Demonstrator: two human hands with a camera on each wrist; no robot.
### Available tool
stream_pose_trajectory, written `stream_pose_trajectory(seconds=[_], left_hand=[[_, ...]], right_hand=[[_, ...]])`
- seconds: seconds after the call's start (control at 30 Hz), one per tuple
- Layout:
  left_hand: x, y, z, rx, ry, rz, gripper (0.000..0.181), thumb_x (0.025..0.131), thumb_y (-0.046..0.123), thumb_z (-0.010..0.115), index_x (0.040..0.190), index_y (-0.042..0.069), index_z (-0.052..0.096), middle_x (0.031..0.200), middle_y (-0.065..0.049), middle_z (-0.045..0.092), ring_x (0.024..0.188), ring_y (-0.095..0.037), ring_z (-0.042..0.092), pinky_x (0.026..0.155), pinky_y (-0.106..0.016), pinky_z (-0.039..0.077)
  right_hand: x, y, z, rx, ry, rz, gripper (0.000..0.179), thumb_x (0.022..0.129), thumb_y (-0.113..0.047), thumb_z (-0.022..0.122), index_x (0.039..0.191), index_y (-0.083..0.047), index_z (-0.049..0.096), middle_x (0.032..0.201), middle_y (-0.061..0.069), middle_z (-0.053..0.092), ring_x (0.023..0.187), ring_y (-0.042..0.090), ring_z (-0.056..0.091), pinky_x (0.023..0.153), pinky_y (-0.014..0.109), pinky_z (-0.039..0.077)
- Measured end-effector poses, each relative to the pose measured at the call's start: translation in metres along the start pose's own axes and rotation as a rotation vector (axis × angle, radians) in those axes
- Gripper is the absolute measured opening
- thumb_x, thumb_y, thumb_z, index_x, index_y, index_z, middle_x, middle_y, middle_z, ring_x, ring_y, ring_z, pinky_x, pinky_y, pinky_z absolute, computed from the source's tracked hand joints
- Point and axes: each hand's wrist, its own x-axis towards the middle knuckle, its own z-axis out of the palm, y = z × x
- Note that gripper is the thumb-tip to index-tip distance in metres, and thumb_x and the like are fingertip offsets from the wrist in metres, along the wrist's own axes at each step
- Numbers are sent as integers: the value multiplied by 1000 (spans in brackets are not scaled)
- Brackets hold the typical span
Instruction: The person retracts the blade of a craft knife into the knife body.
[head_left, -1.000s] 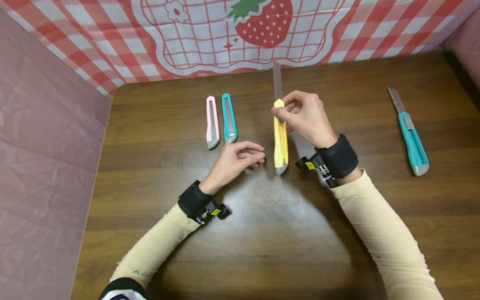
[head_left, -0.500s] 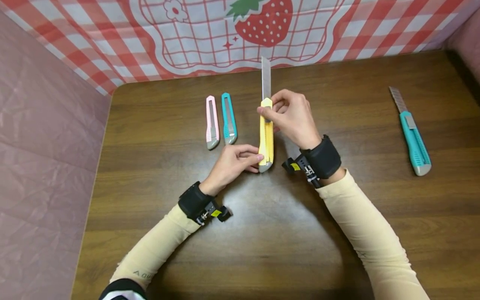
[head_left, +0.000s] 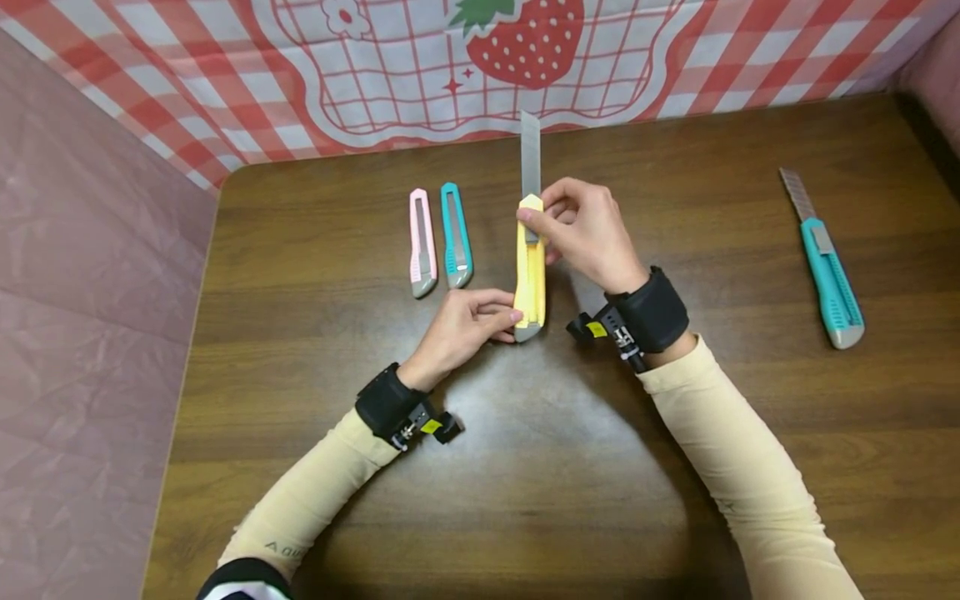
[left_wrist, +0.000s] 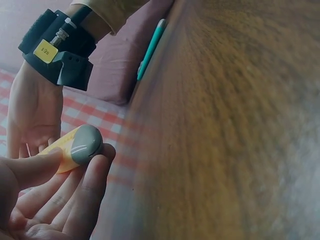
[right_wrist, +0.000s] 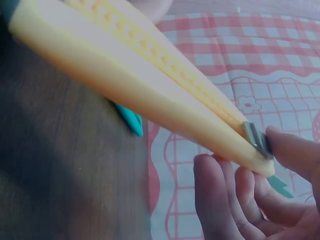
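Note:
A yellow utility knife [head_left: 530,275] with a grey end cap is held up over the table, its long blade [head_left: 530,154] pointing away from me. My left hand [head_left: 468,332] pinches the handle just above the cap; in the left wrist view the thumb and fingers close around that grey cap [left_wrist: 86,145]. My right hand [head_left: 592,233] holds the blade end of the handle. In the right wrist view its thumb [right_wrist: 292,150] lies at the grey slider [right_wrist: 257,140], with the fingertips under the handle.
A pink utility knife [head_left: 423,242] and a teal one [head_left: 456,237], blades in, lie side by side left of centre. Another teal utility knife [head_left: 831,287], blade out, lies at the right. A checked strawberry cloth [head_left: 525,50] hangs behind the wooden table [head_left: 525,500].
The right hand moved left with the yellow utility knife, and the left hand took hold of its lower end. Over the last half second both hands have stayed nearly still.

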Motion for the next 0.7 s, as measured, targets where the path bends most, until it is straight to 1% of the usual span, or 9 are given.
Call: stream_pose_trajectory(seconds=[0.1,0.2,0.27,0.4,0.53,0.63,0.7], left_hand=[[0,-1,0,9,8,12,19,88,2,61,105,-8,63,93,-22,68,73,-23,66,67,-35,60],[1,-2,0,8,17,19,20,88,1,61,105,-8,63,94,-22,67,74,-23,65,67,-35,60],[1,-2,0,10,20,24,21,88,0,61,106,-9,62,96,-23,67,74,-24,65,68,-36,60],[0,-1,0,12,17,23,22,87,-1,61,108,-10,61,98,-25,66,74,-27,65,69,-42,59],[-4,14,2,26,8,11,23,88,-4,58,109,-13,59,99,-28,65,76,-29,65,71,-47,58],[-8,25,4,45,11,4,23,88,-6,57,109,-15,58,99,-29,64,76,-30,65,72,-48,57],[-8,27,5,50,16,1,23,88,-6,57,110,-15,58,100,-29,64,77,-30,65,72,-49,57]], right_hand=[[1,2,-2,19,-43,-27,21,87,-20,65,92,-1,62,73,9,63,48,24,56,43,29,56],[2,3,-5,34,-87,-31,20,89,-19,63,94,0,64,76,8,64,50,22,57,46,28,56],[2,3,-7,47,-114,-30,20,90,-19,62,93,1,64,76,9,65,52,22,59,47,28,57],[2,2,-12,28,-164,-31,23,91,-22,60,90,0,66,74,10,65,53,21,60,48,24,56],[2,1,-15,10,-197,-22,24,92,-23,59,89,0,67,73,11,65,55,21,60,48,23,56],[1,0,-15,11,-201,-15,22,91,-21,61,91,0,67,75,11,65,56,23,61,49,22,57],[1,-3,-16,19,-199,-12,20,90,-18,62,90,1,67,76,12,65,56,24,62,49,22,57]])
